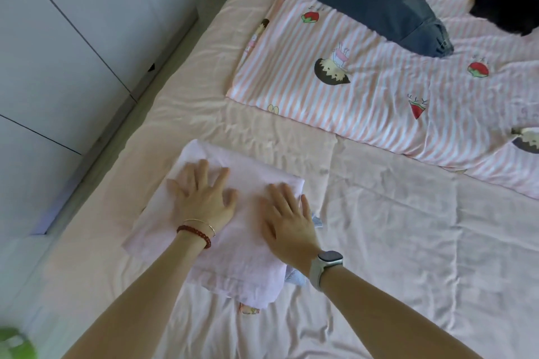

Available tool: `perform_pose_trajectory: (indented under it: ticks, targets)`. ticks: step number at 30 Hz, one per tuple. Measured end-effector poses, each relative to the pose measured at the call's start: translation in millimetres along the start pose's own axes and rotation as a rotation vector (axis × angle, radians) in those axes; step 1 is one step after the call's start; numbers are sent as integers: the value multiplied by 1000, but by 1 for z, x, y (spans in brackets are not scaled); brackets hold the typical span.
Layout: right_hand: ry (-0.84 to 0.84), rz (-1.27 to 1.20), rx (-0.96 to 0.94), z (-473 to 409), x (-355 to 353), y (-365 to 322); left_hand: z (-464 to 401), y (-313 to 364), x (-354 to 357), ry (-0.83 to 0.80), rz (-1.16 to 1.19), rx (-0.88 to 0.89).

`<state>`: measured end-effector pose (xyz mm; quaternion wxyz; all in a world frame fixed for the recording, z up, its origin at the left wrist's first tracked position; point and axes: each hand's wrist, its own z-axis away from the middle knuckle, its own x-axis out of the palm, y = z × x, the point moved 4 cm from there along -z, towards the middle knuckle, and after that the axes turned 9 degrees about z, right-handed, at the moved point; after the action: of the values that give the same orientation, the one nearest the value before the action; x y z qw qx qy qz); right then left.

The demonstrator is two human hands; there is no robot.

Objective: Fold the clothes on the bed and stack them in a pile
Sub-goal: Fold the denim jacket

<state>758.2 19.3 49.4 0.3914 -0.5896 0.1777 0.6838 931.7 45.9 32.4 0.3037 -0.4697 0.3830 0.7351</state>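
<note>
Pink garment [233,245] folded, pale, flat

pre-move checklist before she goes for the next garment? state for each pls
1. Pink folded garment flat on pile: ok.
2. Left hand free, fingers straight, pressing: ok.
3. Right hand free, flat on top: ok.
4. Pile edges aligned: not ok, a blue-white layer pokes out underneath.
5. Next item visible: ok, dark jeans unfolded on striped quilt.
6. Count of garments in pile: cannot tell.
</note>
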Motion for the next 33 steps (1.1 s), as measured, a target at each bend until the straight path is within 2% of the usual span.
perform_pose_trajectory:
  ticks: [3, 5, 10, 13, 16, 20, 23, 27, 30, 33]
  targets:
    - [222, -150, 88, 4, -34, 47, -16, 48, -22, 111, 109, 13]
    - [258, -200, 210, 2, -54, 93, -37, 97, -29, 121, 160, 82]
    - [300, -206, 424, -27, -86, 228, -118, 233, -7, -14, 204, 218]
    - [322, -189, 504, -58, -92, 312, -174, 297, 41, -124, 153, 231]
    - [338, -128, 524, -98, -90, 385, -230, 338, 98, -165, 86, 230]
    - [366, -43, 486, -156, -87, 460, -280, 353, 169, -65, -1, 199]
    - [374, -81, 473, -210, -87, 511, -300, 351, 208, 25, -19, 181]
    - [457, -206, 530, -280, -90, 562, -316, 354, 223, 136, -82, 210]
    - [554, -320, 516, -322, -93, 584, -317, 354, 230, 253, -21, 295]
    - [464, -422, 593, -347, -91, 601, -319, 355, 230, 283, -15, 335]
